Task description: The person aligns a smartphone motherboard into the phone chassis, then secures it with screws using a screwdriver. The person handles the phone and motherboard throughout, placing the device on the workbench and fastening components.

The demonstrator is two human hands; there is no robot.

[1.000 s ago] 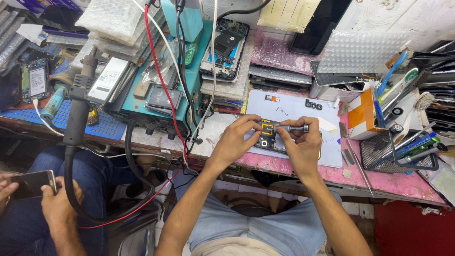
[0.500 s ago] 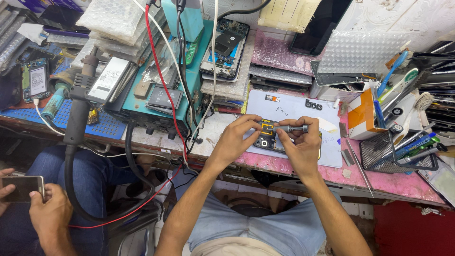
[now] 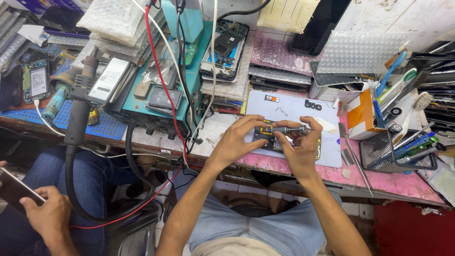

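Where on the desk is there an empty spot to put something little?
Bare patches: the top of the pale mat, between the black rings and the hands; the pink edge below the wire basket. Crowded: the back stacks of phones and the teal box.

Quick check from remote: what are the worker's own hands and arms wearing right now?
Nothing shows on either: the left hand and right hand are bare, without gloves, rings or a watch in view. Both forearms are uncovered to the elbows, no sleeves visible.

We note a worn pink workbench (image 3: 393, 182) crowded with clutter, a blue perforated mat (image 3: 102, 124) at left, evenly lit.
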